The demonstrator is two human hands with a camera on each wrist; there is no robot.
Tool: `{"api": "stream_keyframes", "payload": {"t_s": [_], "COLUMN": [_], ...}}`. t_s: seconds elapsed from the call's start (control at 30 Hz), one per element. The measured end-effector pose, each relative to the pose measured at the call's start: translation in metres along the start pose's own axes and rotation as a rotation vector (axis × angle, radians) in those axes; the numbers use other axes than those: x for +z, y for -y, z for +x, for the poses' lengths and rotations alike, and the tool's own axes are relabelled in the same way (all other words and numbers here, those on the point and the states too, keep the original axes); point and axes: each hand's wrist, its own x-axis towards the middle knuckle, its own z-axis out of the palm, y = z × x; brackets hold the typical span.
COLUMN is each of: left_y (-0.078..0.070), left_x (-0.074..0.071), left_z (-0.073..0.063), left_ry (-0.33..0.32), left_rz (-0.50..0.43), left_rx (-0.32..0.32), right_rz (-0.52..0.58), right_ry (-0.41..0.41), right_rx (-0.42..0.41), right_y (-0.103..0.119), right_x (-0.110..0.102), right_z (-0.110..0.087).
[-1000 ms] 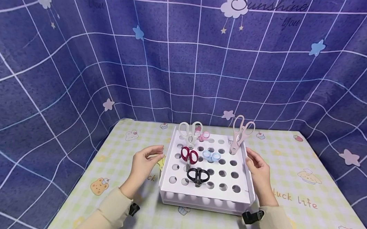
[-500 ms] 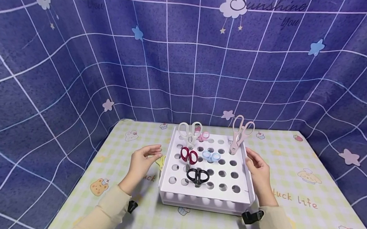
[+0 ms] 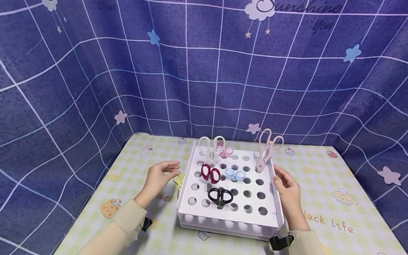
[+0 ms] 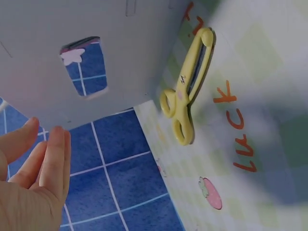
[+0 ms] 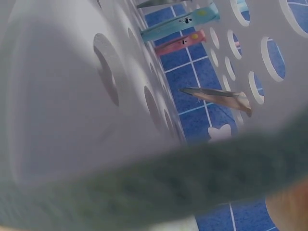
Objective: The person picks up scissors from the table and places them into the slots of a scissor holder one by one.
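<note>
A white rack (image 3: 255, 219) with rows of round holes stands on the table. My left hand (image 3: 157, 181) is apart from its left side, with fingers loosely extended. Yellow scissors (image 4: 186, 89) lie on the cloth between that hand and the rack. On the other side, my right hand (image 3: 288, 191) is against the right wall, fingers along the outside; contact is partly hidden. Upright in the holes are white scissors (image 3: 211, 155), small pink scissors (image 3: 225, 152), dark red scissors (image 3: 210, 174), light blue scissors (image 3: 235, 174), black scissors (image 3: 220, 197) and taller pale pink scissors (image 3: 263, 157).
A checked tablecloth (image 3: 326, 180) with printed cartoons covers the table. Behind and at the left hangs a blue gridded curtain (image 3: 205, 93). The rack's left wall has a handle cutout (image 4: 86, 70). The right wrist view shows blades below the perforated top.
My left hand has drawn slightly left, away from the rack and the yellow scissors. My right hand, the rack and the scissors stay where they were.
</note>
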Motion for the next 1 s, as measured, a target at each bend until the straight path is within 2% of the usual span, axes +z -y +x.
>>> {"api": "stream_keyframes", "payload": {"t_s": [0.4,0.6,0.73,1.0], "left_y": [0.017,0.028,0.035,0.048], "left_x": [0.008,0.011,0.011,0.014], "left_z": [0.01,0.018,0.021,0.028], "left_ry": [0.052,0.052,0.057,0.069], "left_rz": [-0.081,-0.118,-0.128,-0.107], "left_rx": [-0.14,-0.203,-0.225,-0.292], "right_rz": [-0.006,-0.015,-0.012,0.012], "right_ry": [-0.014,-0.022,-0.038,-0.017], "right_rx": [0.019,0.017,0.01,0.016], "right_y": [0.001,0.001,-0.001,0.0], "right_x": [0.002,0.0,0.0,0.0], "right_z": [0.0,0.0,0.0,0.001]}}
